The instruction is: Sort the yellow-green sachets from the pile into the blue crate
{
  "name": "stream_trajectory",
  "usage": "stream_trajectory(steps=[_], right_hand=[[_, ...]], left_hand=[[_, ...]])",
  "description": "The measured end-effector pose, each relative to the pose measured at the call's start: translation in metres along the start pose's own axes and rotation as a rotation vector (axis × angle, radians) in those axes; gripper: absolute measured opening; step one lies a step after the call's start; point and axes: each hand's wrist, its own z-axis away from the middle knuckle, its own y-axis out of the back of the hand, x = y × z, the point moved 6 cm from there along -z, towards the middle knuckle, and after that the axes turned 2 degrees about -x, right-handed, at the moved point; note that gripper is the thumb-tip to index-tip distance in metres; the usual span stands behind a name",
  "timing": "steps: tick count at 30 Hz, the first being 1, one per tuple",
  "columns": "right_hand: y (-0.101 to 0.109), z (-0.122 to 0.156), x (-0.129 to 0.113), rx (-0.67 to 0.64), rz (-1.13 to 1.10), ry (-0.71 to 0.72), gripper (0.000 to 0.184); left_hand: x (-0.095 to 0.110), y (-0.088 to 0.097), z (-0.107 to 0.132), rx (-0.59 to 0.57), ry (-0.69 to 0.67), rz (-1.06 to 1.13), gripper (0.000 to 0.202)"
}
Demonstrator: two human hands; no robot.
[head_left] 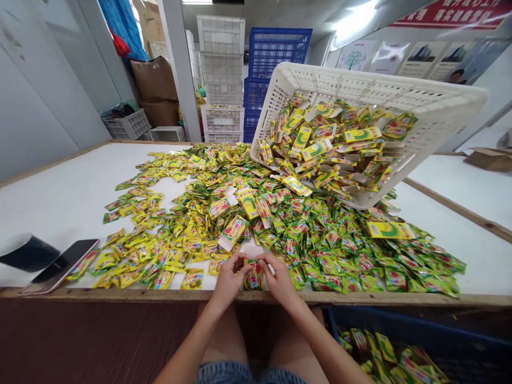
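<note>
At the table's near edge, my left hand [231,274] and my right hand [277,273] pinch a small candy box [253,277] from its two sides. Its face is green with a red print, and a white flap stands up at the top. The fingertips cover part of it, so I cannot tell whether a sachet is inside. Just beyond my hands lie several small open boxes [234,229] with white flaps. Yellow sachets [176,256] spread to the left, green sachets [328,256] to the right.
A white basket [432,106] full of yellow boxes tilts toward me on the right. On the left are a phone [60,265] and a dark cup [29,253]. A blue crate [400,322] with filled boxes sits below the table edge. Stacked crates [222,69] stand behind.
</note>
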Motion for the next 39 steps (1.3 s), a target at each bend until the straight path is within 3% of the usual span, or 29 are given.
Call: stream_trajectory(steps=[4,8,11,15,26,36,39], right_hand=[[0.005,-0.006,-0.002,0.054,-0.085,0.006,0.018],[0.007,-0.004,0.000,0.070,-0.133,-0.019,0.020],[0.007,-0.002,-0.008,0.021,-0.078,0.039,0.012],[0.008,0.003,-0.014,0.038,-0.044,0.052,0.015],[0.008,-0.010,-0.016,0.037,0.076,0.017,0.018],[-0.005,0.011,-0.001,0.063,0.027,0.058,0.016],[0.010,0.020,-0.009,0.143,0.055,0.030,0.015]], left_hand=[[0.008,-0.002,0.000,0.022,-0.046,-0.043,0.015],[0.016,-0.002,0.002,0.079,-0.094,-0.003,0.028],[0.024,-0.005,0.004,0.033,-0.112,-0.109,0.018],[0.032,-0.002,0.006,0.083,-0.114,-0.160,0.016],[0.033,-0.002,-0.007,0.106,-0.074,-0.211,0.018],[0.017,0.001,0.005,0.048,-0.090,-0.144,0.020],[0.023,0.002,0.004,0.017,-0.121,-0.222,0.023]])
